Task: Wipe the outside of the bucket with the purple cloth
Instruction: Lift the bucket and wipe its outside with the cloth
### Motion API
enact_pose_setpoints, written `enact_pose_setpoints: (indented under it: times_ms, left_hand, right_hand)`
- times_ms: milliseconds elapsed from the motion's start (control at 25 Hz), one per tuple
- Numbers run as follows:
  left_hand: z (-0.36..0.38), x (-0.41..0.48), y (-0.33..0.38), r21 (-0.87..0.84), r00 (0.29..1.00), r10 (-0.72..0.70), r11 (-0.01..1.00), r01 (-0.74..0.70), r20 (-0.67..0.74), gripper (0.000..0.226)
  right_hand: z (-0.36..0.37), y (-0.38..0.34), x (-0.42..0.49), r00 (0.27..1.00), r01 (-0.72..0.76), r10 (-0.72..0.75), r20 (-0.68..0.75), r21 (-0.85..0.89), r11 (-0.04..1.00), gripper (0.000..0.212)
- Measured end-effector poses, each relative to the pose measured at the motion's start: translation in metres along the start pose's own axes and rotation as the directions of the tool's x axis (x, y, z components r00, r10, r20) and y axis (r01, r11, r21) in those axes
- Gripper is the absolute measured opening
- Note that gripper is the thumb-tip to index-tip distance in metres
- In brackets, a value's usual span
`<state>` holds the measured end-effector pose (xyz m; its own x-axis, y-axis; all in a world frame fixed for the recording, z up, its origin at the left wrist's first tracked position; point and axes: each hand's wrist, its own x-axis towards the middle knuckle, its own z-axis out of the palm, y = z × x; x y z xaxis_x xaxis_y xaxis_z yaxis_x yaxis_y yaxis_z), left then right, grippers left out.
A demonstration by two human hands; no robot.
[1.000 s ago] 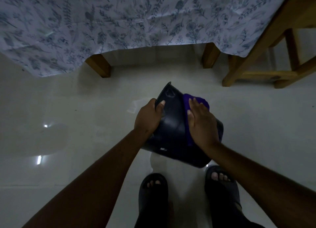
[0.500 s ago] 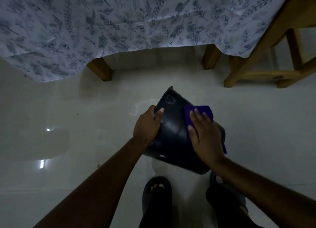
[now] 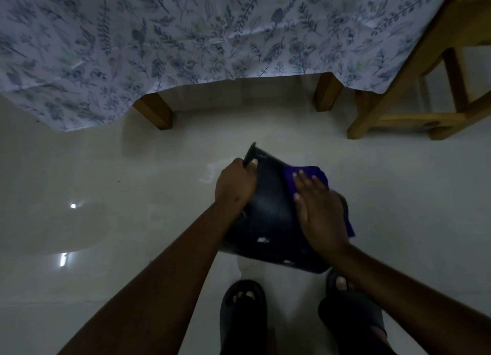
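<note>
A dark bucket (image 3: 268, 219) is held tilted above the pale floor, its bottom toward me and its rim pointing away. My left hand (image 3: 235, 185) grips the bucket's far left edge near the rim. My right hand (image 3: 320, 212) lies flat on the bucket's right side, pressing the purple cloth (image 3: 308, 175) against the outer wall. Part of the cloth sticks out past my fingertips and another corner hangs below my wrist on the right.
A table with wooden legs (image 3: 156, 114) and a floral tablecloth (image 3: 186, 35) stands ahead. A wooden stool frame (image 3: 414, 120) is at the right. My feet in dark sandals (image 3: 243, 312) stand on the glossy tile floor (image 3: 106, 221) below the bucket.
My right hand with the cloth has slid down and to the right along the bucket's side. The bucket has sunk slightly in view; my left hand keeps its grip.
</note>
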<state>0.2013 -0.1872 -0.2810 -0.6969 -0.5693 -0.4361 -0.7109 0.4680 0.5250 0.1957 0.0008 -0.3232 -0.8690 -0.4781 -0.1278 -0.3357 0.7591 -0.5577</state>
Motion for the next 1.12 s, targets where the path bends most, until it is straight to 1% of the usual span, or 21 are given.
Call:
enact_pose_setpoints:
  times_ms: [40,80,160,240,320,360,400,480,560,600,680,720,760,800,840,880,920,960,1000,1040,1120]
  left_hand:
    - [-0.002,0.007,0.003,-0.054,0.999,-0.046,0.997,0.047,0.013,0.038]
    - [-0.005,0.008,0.003,-0.127,0.998,-0.048,0.991,0.053,0.039,0.036]
    - [-0.008,-0.005,-0.007,-0.228,0.995,0.063,0.973,-0.043,0.081,0.029]
    - [-0.008,-0.025,-0.022,-0.207,0.987,0.159,0.967,-0.149,0.030,0.031]
    - [-0.004,-0.024,-0.026,-0.162,0.987,0.152,0.974,-0.160,-0.057,0.032]
    - [-0.002,-0.018,-0.025,-0.145,0.989,0.138,0.979,-0.145,-0.060,0.031]
    - [-0.001,-0.012,-0.023,-0.136,0.991,0.127,0.982,-0.132,-0.049,0.030]
    - [0.000,-0.005,-0.021,-0.121,0.989,0.139,0.982,-0.144,-0.050,0.028]
    - [0.000,-0.010,-0.025,-0.131,0.984,0.161,0.977,-0.169,-0.070,0.029]
    - [0.000,-0.014,-0.027,-0.139,0.983,0.169,0.974,-0.178,-0.078,0.029]
    - [-0.001,-0.019,-0.029,-0.137,0.982,0.172,0.974,-0.182,-0.080,0.029]
    - [-0.001,-0.021,-0.030,-0.139,0.984,0.162,0.975,-0.170,-0.070,0.029]
    - [-0.002,-0.020,-0.029,-0.136,0.987,0.154,0.978,-0.160,-0.053,0.029]
    - [-0.003,-0.017,-0.027,-0.123,0.988,0.150,0.981,-0.153,-0.040,0.029]
    - [-0.002,-0.013,-0.026,-0.106,0.989,0.145,0.983,-0.148,-0.041,0.028]
    - [-0.002,-0.008,-0.024,-0.095,0.989,0.142,0.985,-0.146,-0.045,0.027]
    - [-0.002,-0.005,-0.021,-0.097,0.988,0.146,0.984,-0.150,-0.045,0.026]
    - [-0.001,-0.004,-0.019,-0.111,0.988,0.150,0.982,-0.154,-0.046,0.025]
    - [-0.001,-0.005,-0.018,-0.125,0.987,0.156,0.979,-0.161,-0.048,0.025]
    - [0.001,-0.005,-0.018,-0.132,0.986,0.161,0.977,-0.167,-0.052,0.025]
    - [0.001,-0.009,-0.020,-0.133,0.986,0.156,0.978,-0.162,-0.053,0.027]
  right_hand:
    - [0.005,-0.001,-0.011,0.999,0.048,-0.048,0.001,-0.045,0.998,0.052]
    - [0.007,-0.001,-0.010,0.998,0.070,-0.070,0.008,-0.068,0.995,0.053]
    - [0.003,0.004,0.021,0.998,0.053,-0.052,0.018,-0.070,0.996,0.051]
    - [-0.002,0.012,0.055,1.000,-0.012,0.013,0.015,-0.061,0.998,0.051]
    - [-0.001,0.015,0.051,0.995,-0.101,0.100,-0.016,-0.044,0.994,0.055]
    - [0.002,0.012,0.032,0.993,-0.113,0.110,-0.040,-0.067,0.991,0.057]
    - [0.009,0.007,0.004,0.997,-0.072,0.068,-0.040,-0.117,0.991,0.057]
    - [0.018,-0.005,-0.045,0.997,0.071,-0.066,0.030,-0.207,0.976,0.058]
    - [0.014,-0.005,-0.022,0.977,0.210,-0.198,0.080,-0.215,0.954,0.056]
    - [0.007,-0.006,0.007,0.983,0.174,-0.160,0.090,-0.182,0.968,0.055]
    - [-0.007,0.003,0.061,0.989,-0.064,0.073,0.126,-0.076,0.995,0.051]
    - [-0.010,0.010,0.066,0.982,-0.144,0.150,0.115,-0.060,0.988,0.049]
    - [-0.008,0.013,0.056,0.982,-0.169,0.174,0.068,-0.066,0.983,0.050]
    - [-0.005,0.011,0.031,0.990,-0.139,0.141,0.014,-0.094,0.986,0.051]
    - [0.001,0.003,-0.001,0.999,-0.034,0.037,0.012,-0.164,0.986,0.054]
    - [0.006,-0.003,-0.029,0.997,0.064,-0.056,0.045,-0.214,0.975,0.056]
    - [0.012,-0.005,-0.042,0.991,0.127,-0.117,0.058,-0.227,0.966,0.057]
    - [0.017,-0.006,-0.038,0.988,0.150,-0.139,0.065,-0.229,0.962,0.058]
    - [0.016,-0.008,-0.020,0.992,0.125,-0.117,0.045,-0.227,0.966,0.059]
    - [0.011,-0.010,0.005,0.997,0.070,-0.065,0.029,-0.220,0.973,0.060]
    - [0.003,-0.007,0.036,0.999,0.004,0.008,0.048,-0.241,0.971,0.061]
